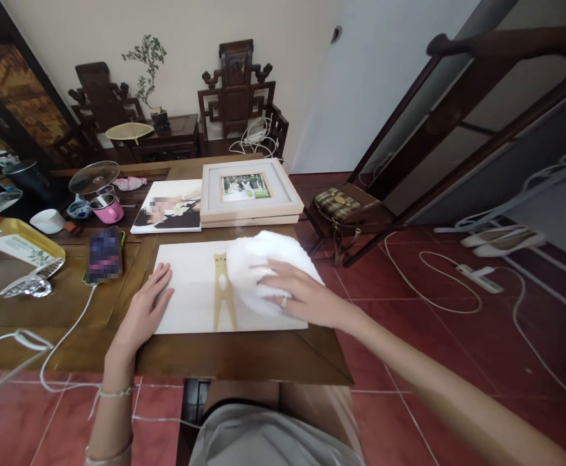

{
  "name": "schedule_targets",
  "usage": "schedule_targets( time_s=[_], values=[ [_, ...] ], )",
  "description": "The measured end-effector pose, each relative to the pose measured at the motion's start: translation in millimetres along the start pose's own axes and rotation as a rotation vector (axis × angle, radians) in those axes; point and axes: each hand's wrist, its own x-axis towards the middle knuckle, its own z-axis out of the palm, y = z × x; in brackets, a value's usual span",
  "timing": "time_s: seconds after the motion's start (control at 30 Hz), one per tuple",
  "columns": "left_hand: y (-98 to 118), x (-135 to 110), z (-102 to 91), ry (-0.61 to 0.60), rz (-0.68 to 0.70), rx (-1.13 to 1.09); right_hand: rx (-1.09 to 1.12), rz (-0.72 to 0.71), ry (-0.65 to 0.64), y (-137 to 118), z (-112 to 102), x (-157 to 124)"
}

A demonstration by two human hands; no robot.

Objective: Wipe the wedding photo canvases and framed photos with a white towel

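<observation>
A white rectangular board (190, 291) lies flat on the wooden table in front of me. On its face is a tan shape like a clothes peg with a small cat face at the top (220, 262). My left hand (147, 304) rests on the board's left edge, fingers stretched out and holding nothing. My right hand (295, 291), with a ring on one finger, presses a bunched white cloth (248, 259) onto the board's right side. The cloth covers that part of the board and hangs over its right end.
Behind the board lie a picture frame (283, 207) and a photo print (166, 206). To the left are a phone (104, 254) with a white cable, an oil bottle (25, 249), a pink mug (107, 208) and a white bowl (47, 221). A chair (374, 210) bearing a plaid bag stands right.
</observation>
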Motion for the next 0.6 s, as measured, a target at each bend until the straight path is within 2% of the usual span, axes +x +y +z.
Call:
schedule_targets(
  time_s=[0.13, 0.27, 0.4, 0.6],
  values=[
    [1, 0, -0.2, -0.001, 0.002, -0.005, -0.096, 0.020, 0.082, 31, 7, 37],
    [2, 0, 0.0, 0.008, 0.001, -0.010, -0.129, 0.075, 0.127, 44, 9, 50],
    [0, 0, 1.5, 0.027, -0.003, -0.012, -0.100, -0.006, 0.146, 31, 14, 33],
    [-1, -1, 3.6, 0.040, -0.007, -0.013, -0.063, -0.101, 0.058, -19, 26, -25]
  ],
)
